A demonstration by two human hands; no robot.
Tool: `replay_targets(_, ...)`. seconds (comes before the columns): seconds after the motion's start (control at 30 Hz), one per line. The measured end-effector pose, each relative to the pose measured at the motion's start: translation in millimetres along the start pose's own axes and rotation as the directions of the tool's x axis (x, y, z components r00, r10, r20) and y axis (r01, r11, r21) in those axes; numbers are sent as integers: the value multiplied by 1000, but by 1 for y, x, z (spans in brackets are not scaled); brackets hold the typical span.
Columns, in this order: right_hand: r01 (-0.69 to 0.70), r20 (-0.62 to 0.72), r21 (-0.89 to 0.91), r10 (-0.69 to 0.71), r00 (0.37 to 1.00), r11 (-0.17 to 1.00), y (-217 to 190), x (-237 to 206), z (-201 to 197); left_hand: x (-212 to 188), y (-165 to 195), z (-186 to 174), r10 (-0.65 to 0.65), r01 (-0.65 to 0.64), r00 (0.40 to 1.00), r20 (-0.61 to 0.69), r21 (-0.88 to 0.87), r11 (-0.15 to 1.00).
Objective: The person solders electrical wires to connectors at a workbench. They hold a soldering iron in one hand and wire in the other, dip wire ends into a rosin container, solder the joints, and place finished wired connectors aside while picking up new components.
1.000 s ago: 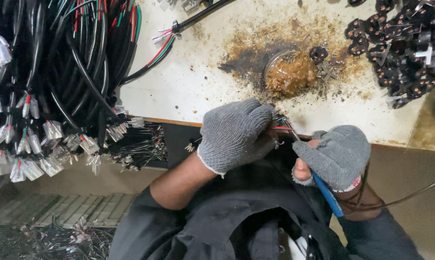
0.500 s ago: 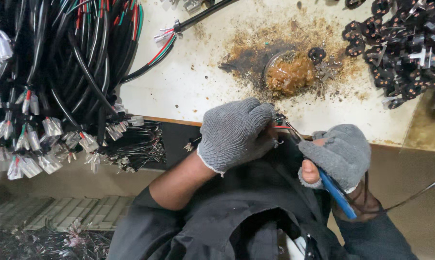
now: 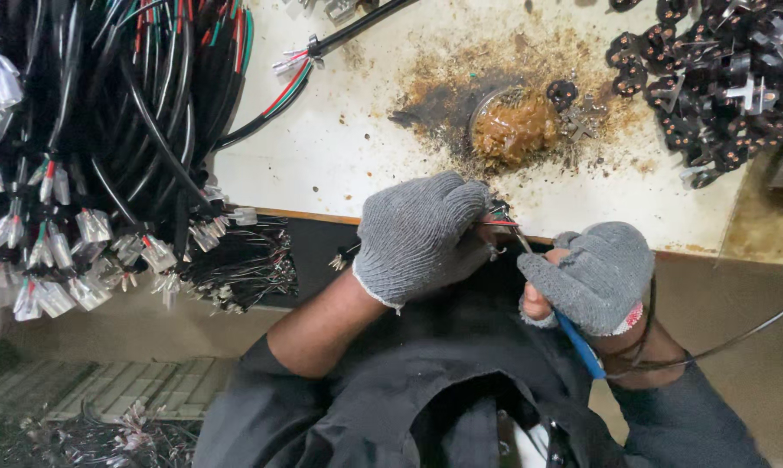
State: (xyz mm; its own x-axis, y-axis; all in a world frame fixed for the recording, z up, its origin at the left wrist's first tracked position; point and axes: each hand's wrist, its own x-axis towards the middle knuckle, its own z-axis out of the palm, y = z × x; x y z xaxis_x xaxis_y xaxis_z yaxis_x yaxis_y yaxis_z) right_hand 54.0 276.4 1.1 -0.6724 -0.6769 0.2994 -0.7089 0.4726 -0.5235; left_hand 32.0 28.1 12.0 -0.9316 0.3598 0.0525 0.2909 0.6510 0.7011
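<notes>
A stained white worktop is seen from above, its front edge running just beyond the two gloved hands. The left hand, in a grey knit glove, is curled shut around the end of a wire bundle, whose red and green strands show at the fingertips, right at the worktop's edge. The right hand, also gloved in grey, is closed on a blue-handled tool; the tool's thin metal tip is pointed up toward the wires, and its cord is seen trailing off to the right. Whether tip and wires touch cannot be told. Behind the hands, a small tin of brown paste sits in a ring of brown and black stains. A heap of black plugs lies at the far right. Black cables with coloured cores and clear connectors are piled at the left.
</notes>
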Motion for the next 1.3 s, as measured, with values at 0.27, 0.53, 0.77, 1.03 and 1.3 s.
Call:
replay_targets(0.27,-124,-241,105,146,959,987,0,-11,11,-1,-3,3,-8,7,1000,26,15,1000)
replay_targets(0.53,-118,-187,70,129,974,991,-2,-9,11,-1,-3,4,-25,25,999,33,-10,1000)
replay_targets(0.77,-93,-217,107,114,969,990,-1,-9,10,-2,-3,4,-23,22,999,39,15,1000)
replay_targets(1.03,-404,-372,509,618,693,760,-29,2,25,-1,-6,3,16,-16,1000,6,-20,1000)
replay_targets(1.3,-510,-171,695,806,567,506,-26,16,28,0,-4,4,-6,6,1000,26,-3,1000)
